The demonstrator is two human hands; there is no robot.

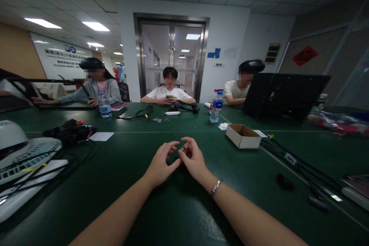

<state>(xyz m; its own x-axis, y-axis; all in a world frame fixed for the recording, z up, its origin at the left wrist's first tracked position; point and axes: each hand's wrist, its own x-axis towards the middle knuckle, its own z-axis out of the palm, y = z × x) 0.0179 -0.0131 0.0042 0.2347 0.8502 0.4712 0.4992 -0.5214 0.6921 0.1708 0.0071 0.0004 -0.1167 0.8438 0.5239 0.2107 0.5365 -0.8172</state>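
Left hand: the left hand [161, 162] is cupped, at 9 o'clock from the right hand [194, 157], with thumb and fingertips wide apart.
Right hand: thumb and fingers close narrowly on a small grey piece [182, 149]; a silver bracelet [216, 187] circles the wrist.
Held piece: at the right fingertips, facing the gap in the left hand; too small to identify.
Table: the green table [115, 184] spreads beneath both forearms; I cannot tell whether the hands touch it.
Box: an open cardboard box [243, 143] sits at 2 o'clock from the hands, near them.
Loose bits: small silvery bits [157, 120] lie at 11 o'clock, a white tube [172, 113] at 12, beside a black headset [186, 106].
Bottles: one water bottle [216, 109] stands upright at 1 o'clock, another bottle [104, 105] farther off at 10.
Cables: black cables [305, 169], tagged 5, run along 3 o'clock; a black bundle [67, 132] lies at 9.
People: a person [170, 93] at 12 o'clock, across the table, holds a phone [169, 96] in both hands.
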